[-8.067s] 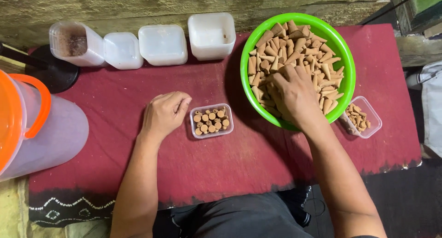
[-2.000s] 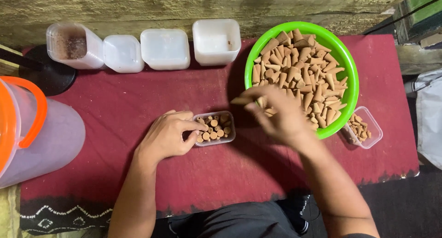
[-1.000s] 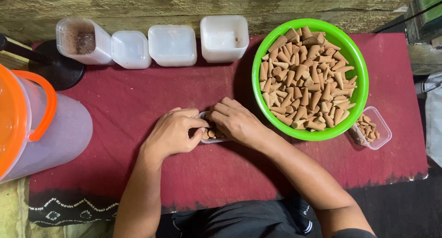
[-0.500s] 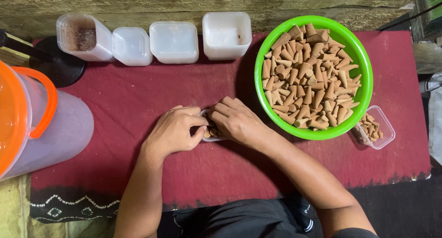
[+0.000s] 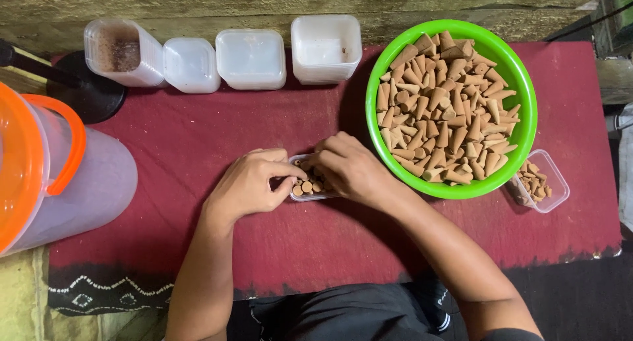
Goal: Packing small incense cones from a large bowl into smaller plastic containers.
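Dark red cloth [image 5: 198, 143], weathered wooden wall [image 5: 264, 1]

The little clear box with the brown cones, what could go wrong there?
The small clear plastic box looks nearly full of upright brown cones, so the right hand pressing in beside the left hand might topple some. The light box could also slide on the red cloth.

A dark red cloth [image 5: 217, 137] with a black, white-patterned hem covers the desk. At two o'clock a bright green bowl [image 5: 524, 140] holds tan incense cones [image 5: 448, 110]. At nine o'clock, an orange-lidded translucent jug [image 5: 86, 183].
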